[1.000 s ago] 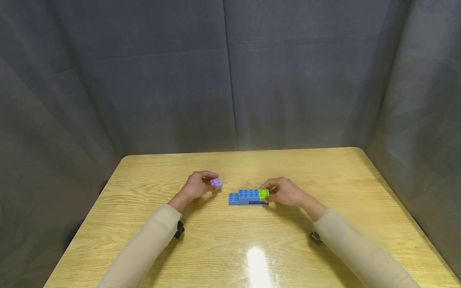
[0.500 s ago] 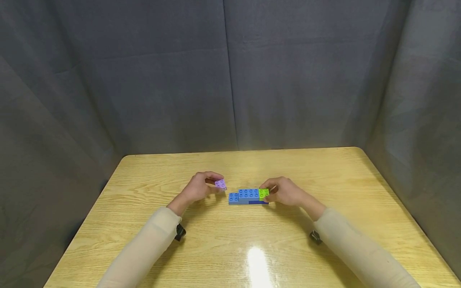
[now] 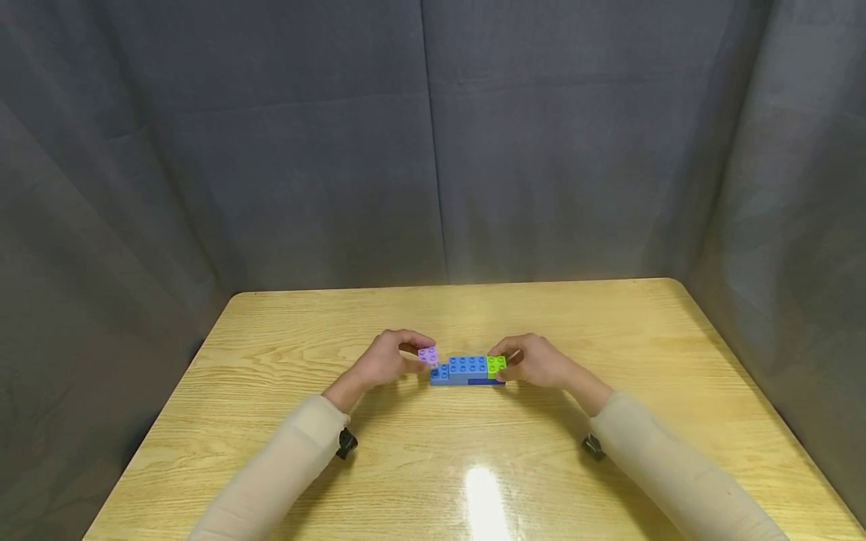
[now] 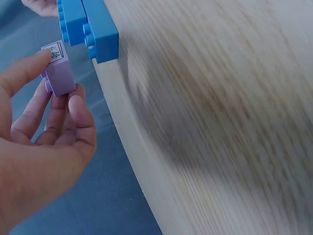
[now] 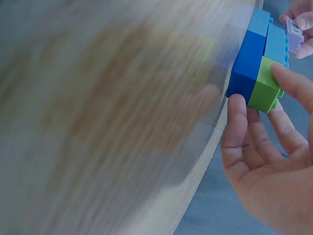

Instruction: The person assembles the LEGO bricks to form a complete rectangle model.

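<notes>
Between thumb and fingers, my left hand pinches a small lilac toy building brick. A printed picture marks one side of this lilac brick in the left wrist view. It is held in the air above the low left end of a row of joined bricks. That row has a light blue brick and a dark blue brick below, with a second light blue brick and a lime green brick on top. My right hand grips the row's right end at the green brick.
The row stands on a wooden table with a bright glare patch near the front. Grey curtains hang behind and on both sides. A black device sits under each wrist.
My left hand has carried the lilac brick rightward, from apart at the left to over the row's left end. My right hand and the row have stayed in place.
</notes>
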A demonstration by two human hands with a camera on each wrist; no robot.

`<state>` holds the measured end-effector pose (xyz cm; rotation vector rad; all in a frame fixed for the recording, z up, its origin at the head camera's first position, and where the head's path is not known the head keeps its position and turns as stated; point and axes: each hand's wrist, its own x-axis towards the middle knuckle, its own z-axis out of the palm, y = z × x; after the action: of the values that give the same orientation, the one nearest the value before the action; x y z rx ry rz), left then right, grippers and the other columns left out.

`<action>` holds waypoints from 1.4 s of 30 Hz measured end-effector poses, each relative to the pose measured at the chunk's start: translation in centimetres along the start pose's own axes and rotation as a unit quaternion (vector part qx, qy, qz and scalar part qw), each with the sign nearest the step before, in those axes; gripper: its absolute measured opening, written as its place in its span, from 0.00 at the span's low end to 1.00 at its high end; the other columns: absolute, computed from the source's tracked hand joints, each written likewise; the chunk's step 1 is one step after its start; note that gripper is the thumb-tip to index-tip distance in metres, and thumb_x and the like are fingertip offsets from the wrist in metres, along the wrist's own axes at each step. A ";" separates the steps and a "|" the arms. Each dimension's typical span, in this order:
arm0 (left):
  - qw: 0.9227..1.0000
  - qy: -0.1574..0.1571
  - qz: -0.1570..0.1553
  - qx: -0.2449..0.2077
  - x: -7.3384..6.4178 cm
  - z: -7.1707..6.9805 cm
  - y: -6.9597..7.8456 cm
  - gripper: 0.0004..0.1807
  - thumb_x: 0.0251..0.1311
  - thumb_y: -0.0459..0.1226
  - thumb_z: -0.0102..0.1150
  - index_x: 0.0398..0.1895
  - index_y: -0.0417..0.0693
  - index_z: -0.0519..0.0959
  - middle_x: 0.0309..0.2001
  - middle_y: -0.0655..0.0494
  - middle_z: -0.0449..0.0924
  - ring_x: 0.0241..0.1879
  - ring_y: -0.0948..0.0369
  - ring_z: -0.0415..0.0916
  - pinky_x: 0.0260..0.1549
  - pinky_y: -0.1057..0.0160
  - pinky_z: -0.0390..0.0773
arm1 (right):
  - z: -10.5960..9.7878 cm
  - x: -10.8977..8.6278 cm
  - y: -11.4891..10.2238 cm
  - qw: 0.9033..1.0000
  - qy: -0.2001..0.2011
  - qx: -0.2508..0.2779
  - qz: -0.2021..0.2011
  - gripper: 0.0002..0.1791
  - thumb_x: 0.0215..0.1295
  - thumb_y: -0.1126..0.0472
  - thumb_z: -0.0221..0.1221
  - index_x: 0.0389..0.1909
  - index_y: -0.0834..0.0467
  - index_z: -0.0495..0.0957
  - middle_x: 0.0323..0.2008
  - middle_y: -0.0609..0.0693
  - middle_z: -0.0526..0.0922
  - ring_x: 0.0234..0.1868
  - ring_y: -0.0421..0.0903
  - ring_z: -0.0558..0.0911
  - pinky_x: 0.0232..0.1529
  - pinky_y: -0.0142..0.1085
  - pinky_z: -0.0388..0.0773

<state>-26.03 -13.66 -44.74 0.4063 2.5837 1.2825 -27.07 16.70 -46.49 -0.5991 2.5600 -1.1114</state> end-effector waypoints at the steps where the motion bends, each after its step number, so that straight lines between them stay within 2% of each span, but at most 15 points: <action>1: 1.000 -0.002 -0.001 0.001 0.0 0.1 0.1 0.20 0.56 0.33 0.72 0.53 0.54 0.84 0.51 0.57 0.83 0.51 0.58 0.78 0.48 0.59 0.80 | 0.0 0.0 0.0 1.000 0.000 0.001 0.000 0.20 0.57 0.62 0.71 0.52 0.57 0.83 0.49 0.55 0.86 0.46 0.51 0.86 0.43 0.38 0.82; 7: 1.000 -0.014 -0.004 -0.001 0.3 0.8 0.1 0.21 0.56 0.32 0.72 0.53 0.52 0.84 0.49 0.55 0.84 0.50 0.57 0.79 0.40 0.63 0.79 | -0.1 -0.1 -0.1 1.000 0.000 0.003 -0.001 0.20 0.58 0.62 0.71 0.52 0.58 0.83 0.49 0.56 0.86 0.46 0.51 0.86 0.43 0.38 0.82; 13: 1.000 -0.018 -0.002 0.011 0.6 1.3 -0.1 0.20 0.56 0.33 0.72 0.53 0.52 0.84 0.49 0.56 0.84 0.50 0.59 0.80 0.46 0.62 0.79 | -0.1 0.0 -0.1 1.000 -0.002 0.002 -0.001 0.20 0.58 0.62 0.71 0.52 0.58 0.83 0.49 0.56 0.86 0.46 0.50 0.86 0.43 0.38 0.82; 28: 0.999 -0.032 -0.001 0.012 0.7 1.8 0.1 0.19 0.57 0.33 0.71 0.53 0.51 0.84 0.50 0.56 0.84 0.51 0.57 0.79 0.50 0.58 0.81 | 0.0 0.0 -0.1 1.000 0.003 0.008 0.004 0.20 0.58 0.63 0.71 0.52 0.58 0.83 0.48 0.55 0.86 0.45 0.50 0.85 0.42 0.37 0.82; 42: 1.000 -0.028 -0.002 0.013 0.6 1.8 0.0 0.16 0.56 0.33 0.72 0.49 0.53 0.86 0.50 0.56 0.85 0.49 0.58 0.81 0.49 0.59 0.82 | 0.1 0.0 -0.2 1.000 0.000 -0.005 0.004 0.20 0.58 0.61 0.70 0.53 0.57 0.82 0.50 0.54 0.86 0.47 0.50 0.85 0.45 0.40 0.83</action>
<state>-26.05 -12.11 -45.85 0.4368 2.5561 1.2188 -27.01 16.53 -46.45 -0.5898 2.5674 -1.0951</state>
